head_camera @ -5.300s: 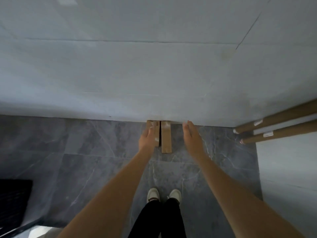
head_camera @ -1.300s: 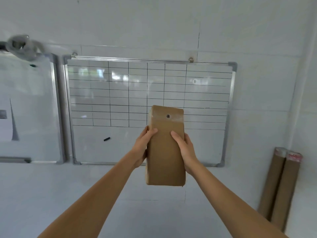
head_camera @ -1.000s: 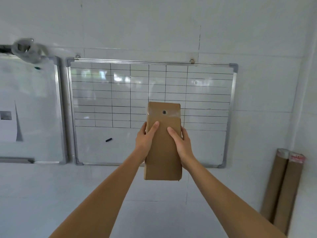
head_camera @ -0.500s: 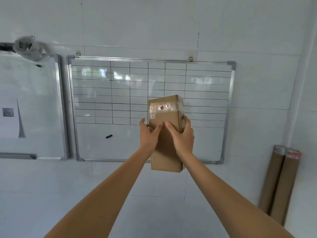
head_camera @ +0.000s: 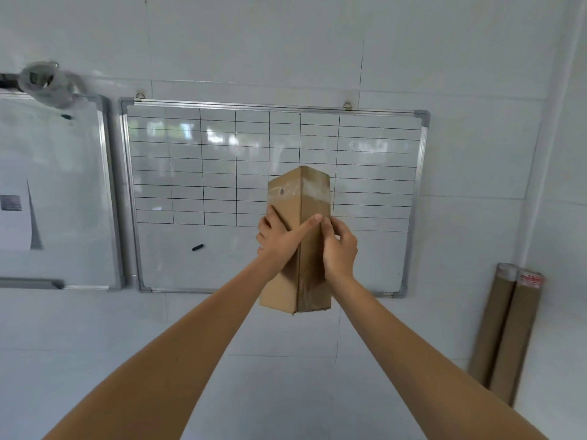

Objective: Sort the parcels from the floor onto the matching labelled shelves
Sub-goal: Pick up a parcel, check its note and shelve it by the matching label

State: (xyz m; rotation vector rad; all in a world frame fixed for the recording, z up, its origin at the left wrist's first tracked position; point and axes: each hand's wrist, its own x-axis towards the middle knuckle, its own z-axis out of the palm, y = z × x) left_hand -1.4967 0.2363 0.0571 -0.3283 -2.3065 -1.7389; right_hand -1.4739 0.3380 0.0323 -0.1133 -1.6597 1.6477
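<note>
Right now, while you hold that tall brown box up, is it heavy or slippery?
Probably not heavy: the cardboard box stays upright in the air, gripped only at mid-height by the left hand and right hand. Its edges look crisp, so likely stiff. The shiny tape near the top could be slippery.

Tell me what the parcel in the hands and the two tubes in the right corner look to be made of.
Parcel: matte brown cardboard, apparently, with sharp folded edges and a glossy clear tape band near its top. Tubes: likely rolled cardboard, the same dull brown, with pale end caps whose material is unclear.
</note>
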